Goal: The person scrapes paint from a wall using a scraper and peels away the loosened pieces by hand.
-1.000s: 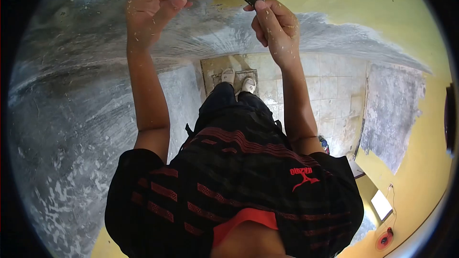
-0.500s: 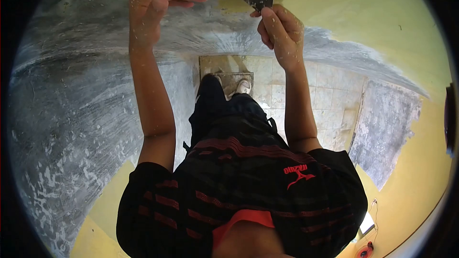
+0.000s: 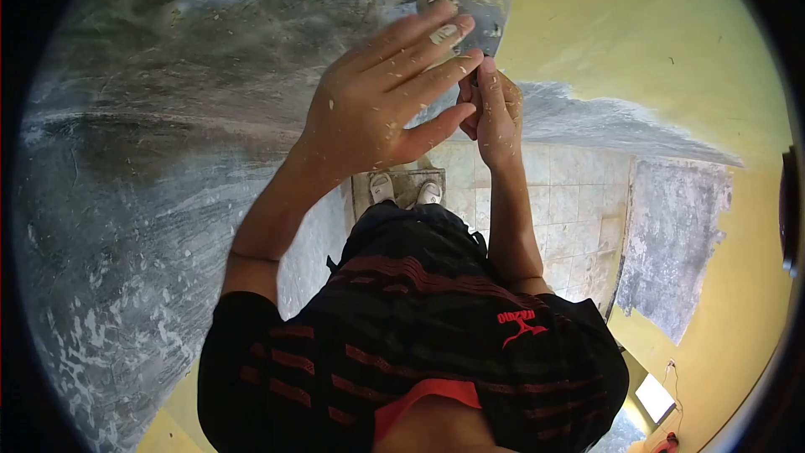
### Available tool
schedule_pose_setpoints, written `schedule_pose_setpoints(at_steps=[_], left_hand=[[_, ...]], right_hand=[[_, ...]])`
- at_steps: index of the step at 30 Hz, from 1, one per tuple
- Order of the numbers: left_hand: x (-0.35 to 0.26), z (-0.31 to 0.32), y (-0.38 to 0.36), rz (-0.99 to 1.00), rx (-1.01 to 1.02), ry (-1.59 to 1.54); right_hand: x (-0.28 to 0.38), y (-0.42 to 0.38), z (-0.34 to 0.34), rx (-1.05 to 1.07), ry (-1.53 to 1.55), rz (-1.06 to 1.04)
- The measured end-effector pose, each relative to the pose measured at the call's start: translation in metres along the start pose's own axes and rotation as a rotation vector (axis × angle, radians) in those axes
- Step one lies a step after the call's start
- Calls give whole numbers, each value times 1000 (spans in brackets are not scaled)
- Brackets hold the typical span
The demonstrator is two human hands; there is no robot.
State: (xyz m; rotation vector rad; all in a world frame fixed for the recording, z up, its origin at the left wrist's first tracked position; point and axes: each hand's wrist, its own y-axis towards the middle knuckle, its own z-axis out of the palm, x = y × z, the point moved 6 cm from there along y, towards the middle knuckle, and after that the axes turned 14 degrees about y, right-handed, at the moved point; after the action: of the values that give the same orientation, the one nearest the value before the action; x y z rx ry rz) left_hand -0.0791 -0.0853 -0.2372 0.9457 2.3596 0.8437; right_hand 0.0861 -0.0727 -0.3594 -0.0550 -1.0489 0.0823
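In my right hand [image 3: 500, 122] I hold a scraper [image 3: 486, 33] by its handle, the fingers wrapped around it and the thumb up near the blade. Its broad, flat blade is at the wall, along the border between yellow paint [image 3: 587, 17] and bare grey plaster [image 3: 226, 42]. My left hand [image 3: 360, 109] is open, fingers stretched toward the scraper, and its fingertips overlap the blade in this view. A pale paint flake lies on one finger, and small chips dot both hands. The handle is mostly hidden by my right hand.
Below, my feet stand on a small dark platform [image 3: 411, 176] above a pale tiled floor [image 3: 570, 193]. A grey scraped patch [image 3: 671, 226] shows on the yellow wall at right. A cable [image 3: 673, 382] hangs at lower right.
My left hand has moved right, from the grey plaster to in front of the scraper blade. The scraper has turned, and its blade now lies broad at the paint border.
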Motion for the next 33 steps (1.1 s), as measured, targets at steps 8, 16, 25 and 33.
schedule_pose_setpoints(at_steps=[8,16,25,33], left_hand=[[-5,6,25,259,168,154],[-7,5,27,263,176,245],[-9,-9,35,238,147,242],[-1,-8,39,309,116,260]], right_hand=[[17,-1,26,14,-11,-175],[22,1,34,-1,-22,-155],[26,0,47,23,77,-62],[27,8,53,36,49,-155]])
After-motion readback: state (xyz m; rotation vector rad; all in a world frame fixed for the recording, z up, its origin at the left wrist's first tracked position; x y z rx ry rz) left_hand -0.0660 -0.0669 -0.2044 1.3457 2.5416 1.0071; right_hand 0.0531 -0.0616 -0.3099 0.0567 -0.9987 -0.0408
